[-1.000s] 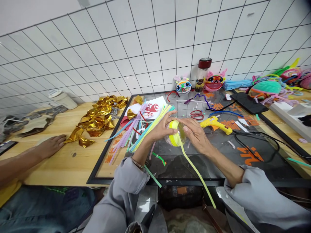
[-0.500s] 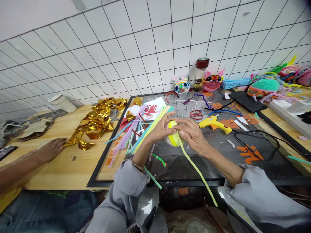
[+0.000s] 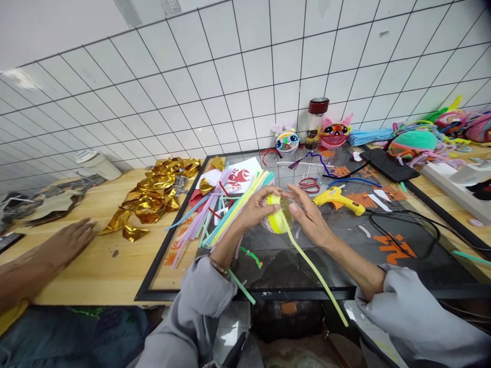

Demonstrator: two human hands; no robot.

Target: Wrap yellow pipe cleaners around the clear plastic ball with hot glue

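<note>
My left hand [image 3: 261,208] grips a round ball-like piece [image 3: 275,221] wrapped in yellow pipe cleaner, its thumb pressed on the yellow band. The side facing right looks clear, like plastic. From its front a long pale-yellow pipe cleaner [image 3: 316,273] trails down past the table edge. At the right side of the piece is my right hand [image 3: 312,217], its fingers stretched and the thumb apart from them, near the clear side. Whether its fingertips touch the piece I cannot tell. To the left lies a bundle of coloured pipe cleaners [image 3: 241,204].
A yellow glue gun [image 3: 339,199] with a black cord and red-handled scissors [image 3: 309,185] lie beyond my hands. Behind are a bottle [image 3: 315,125] and two decorated faces, one white [image 3: 286,140]. Crumpled gold foil [image 3: 159,186] and another person's hand [image 3: 72,240] are at left.
My right hand has loosened from the wrapped piece, its fingers spreading and showing more of the clear side. The other person's hand has shifted slightly left, away from the foil.
</note>
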